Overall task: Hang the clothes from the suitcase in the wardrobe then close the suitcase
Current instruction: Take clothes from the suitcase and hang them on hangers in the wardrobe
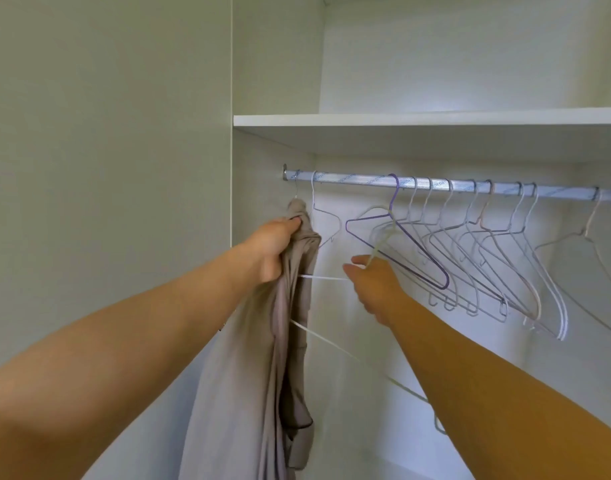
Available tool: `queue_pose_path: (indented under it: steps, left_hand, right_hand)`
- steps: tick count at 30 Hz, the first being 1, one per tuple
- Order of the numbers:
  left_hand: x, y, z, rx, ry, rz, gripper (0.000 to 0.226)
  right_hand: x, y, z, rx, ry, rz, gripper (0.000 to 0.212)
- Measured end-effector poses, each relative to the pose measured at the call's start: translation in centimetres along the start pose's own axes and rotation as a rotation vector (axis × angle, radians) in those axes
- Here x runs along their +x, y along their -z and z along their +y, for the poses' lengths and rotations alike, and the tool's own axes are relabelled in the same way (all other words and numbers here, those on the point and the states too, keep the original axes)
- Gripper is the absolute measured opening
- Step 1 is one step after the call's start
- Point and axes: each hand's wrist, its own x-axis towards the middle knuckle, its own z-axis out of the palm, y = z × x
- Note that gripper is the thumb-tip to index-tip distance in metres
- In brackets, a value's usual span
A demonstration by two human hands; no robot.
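Taupe cloth, one garment (pixel 262 375), hangs in long folds at the far left of the wardrobe (pixel 273 64), close against its side wall. The left hand (pixel 274 247) clenches a bunch of it near the top, so a short bundle of cloth stands up above the fist while most of it drops below the wrist and out of view. The garment's tip reaches just under a thin hook at the left end of the rail (pixel 359 179), but whether it hangs from that hook cannot be told. A white hanger (pixel 323 278) lies tilted between the two hands. One wire runs out of the cloth just beside the left hand and across to the right hand (pixel 375 287), and a second wire slants out of the cloth lower down, towards the lower right and behind the right forearm. The right hand pinches the pale neck of this hanger between its fingertips (pixel 361 262), in front of the hangers on the rail. Eleven hooks can be counted over the rail: one purple hanger (pixel 397 188) and the rest white or pale, several bunched and overlapping. Faint bluish print runs along the rail's wrapping, too small to read. One white shelf (pixel 401 120) sits above the rail.
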Motion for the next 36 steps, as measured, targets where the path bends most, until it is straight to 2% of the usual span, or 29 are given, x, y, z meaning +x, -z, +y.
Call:
queue_pose_path:
  steps: [1, 2, 3, 4, 6, 7, 8, 9, 11, 13, 14, 17, 19, 21, 24, 26, 27, 29, 30, 31, 34, 35, 36]
  left_hand:
    - [-0.3, -0.6, -0.1, -0.036, -0.013, -0.056, 0.017]
    - [-0.6, -1.0, 0.0, -0.07, -0.017, -0.117, 0.016]
    - [-1.0, -1.3, 0.0, -0.107, -0.014, -0.189, 0.017]
    - [-1.3, -1.4, 0.1, -0.127, -0.018, -0.257, 0.017]
    - [-1.6, -1.3, 0.2, -0.106, -0.065, -0.333, 0.018]
    - [-1.6, -1.0, 0.3, -0.042, -0.121, -0.31, 0.018]
    - [-1.3, -0.6, 0.4, 0.108, -0.218, -0.245, 0.02]
    - [-1.0, -0.1, 0.5, 0.355, -0.342, -0.142, 0.022]
    - [-0.1, 1.0, 0.7, 0.948, -0.551, 0.081, 0.017]
    - [0.5, 1.7, 0.6, 1.269, -0.552, 0.148, 0.016]
    - [0.6, 1.8, 0.5, 1.324, -0.496, 0.085, 0.02]
    - [0.1, 0.8, -0.6, 1.369, -0.376, -0.254, 0.038]
    - [-0.1, -0.2, -1.3, 1.459, -0.423, -0.327, 0.04]
    - [0.2, -0.8, -1.7, 1.471, -0.496, -0.273, 0.039]
    - [0.7, -1.1, -1.9, 1.316, -0.592, -0.147, 0.034]
    - [0.8, -1.0, -1.7, 1.145, -0.613, -0.077, 0.042]
    - [0.8, -0.9, -1.4, 1.069, -0.618, -0.038, 0.045]
    - [1.1, -0.4, -0.8, 0.948, -0.642, 0.02, 0.041]
    - [1.3, -0.3, -0.4, 0.906, -0.657, 0.043, 0.036]
    - [1.5, -0.2, 0.0, 0.875, -0.67, 0.063, 0.032]
    - [1.3, -0.5, 1.3, 0.786, -0.707, 0.055, 0.027]
    - [1.1, -0.6, 1.7, 0.75, -0.722, 0.041, 0.026]
    - [0.8, -0.7, 2.2, 0.707, -0.735, 0.025, 0.024]
  right_hand:
    - [0.0, -0.7, -0.1, 0.05, -0.033, -0.027, 0.031]
    - [0.0, -1.2, -0.2, 0.102, -0.056, -0.055, 0.028]
    - [-0.2, -1.5, -0.4, 0.164, -0.084, -0.09, 0.015]
    - [-0.6, -1.6, -0.7, 0.231, -0.113, -0.125, 0.014]
    - [-0.8, -1.6, -1.2, 0.348, -0.165, -0.14, 0.03]
    - [-0.9, -1.5, -1.4, 0.387, -0.17, -0.132, 0.033]
    - [-0.8, -1.3, -1.4, 0.405, -0.17, -0.116, 0.034]
    - [-0.8, -1.0, -1.6, 0.428, -0.171, -0.094, 0.035]
    - [-0.9, -0.4, -1.9, 0.423, -0.139, -0.038, 0.038]
    - [-0.7, 0.3, -2.0, 0.397, -0.105, -0.008, 0.04]
    - [-0.7, 0.6, -2.3, 0.389, -0.091, 0.008, 0.04]
    - [-0.5, 1.4, -2.9, 0.324, -0.052, 0.034, 0.038]
    - [-0.5, 1.5, -3.2, 0.284, 0.003, 0.034, 0.037]
    - [-0.4, 1.6, -2.9, 0.19, 0.092, 0.082, 0.034]
    - [0.0, 1.9, -2.5, 0.006, 0.231, 0.235, 0.015]
    - [0.0, 2.3, -1.7, -0.196, 0.223, 0.397, 0.03]
    - [-0.3, 2.6, -1.3, -0.299, 0.215, 0.515, 0.031]
    - [-1.0, 2.7, -0.2, -0.392, 0.238, 0.682, 0.019]
    - [-1.2, 2.7, 0.4, -0.374, 0.24, 0.651, 0.011]
    - [-1.3, 2.5, 0.9, -0.32, 0.209, 0.51, 0.01]
    - [-2.6, 1.0, 1.2, -0.263, -0.067, -0.236, 0.012]
    - [-2.8, 0.4, 1.4, -0.316, -0.152, -0.422, 0.029]
    - [-2.9, -0.3, 1.7, -0.359, -0.202, -0.518, 0.045]
